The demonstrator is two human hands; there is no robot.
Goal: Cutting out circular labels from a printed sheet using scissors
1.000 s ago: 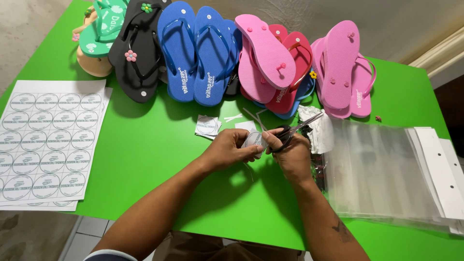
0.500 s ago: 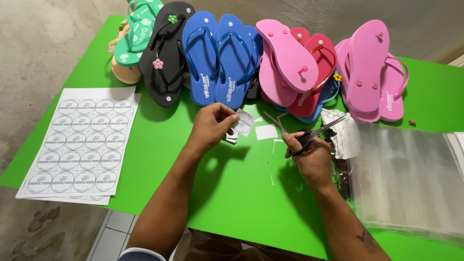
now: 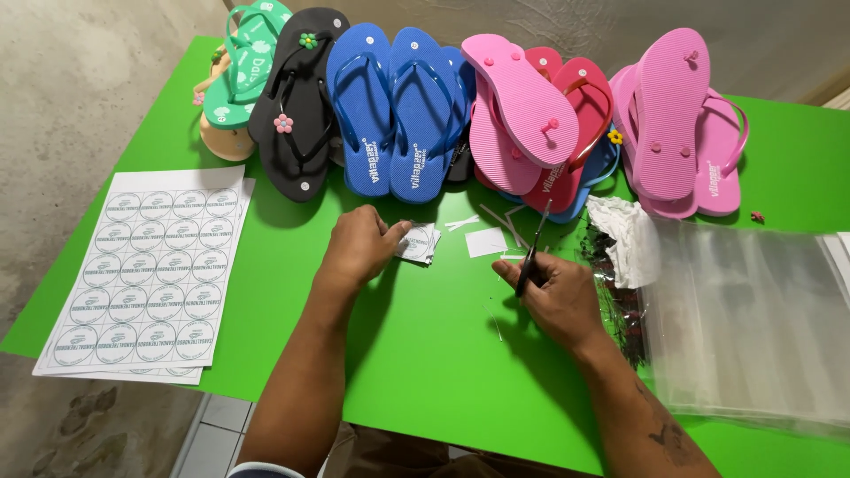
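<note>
Since half a second ago my two hands have drawn further apart: the left hand has settled onto the small stack of cut round labels near the middle of the tabletop, and the right hand has come down to rest on the green surface. I keep the left fingers curled loosely around the stack's near side, thumb against its edge, pinning the labels flat so they stay squared. The right hand is closed around the handles of the scissors, blades nearly together and pointing toward the far edge, away from me, parked out of the way of the stack. White paper offcuts lie between the hands, where the trimming dropped them. The uncut sheet of round labels sits by the left edge; clear plastic bags lie at the right edge, and flip-flops line the far edge.
</note>
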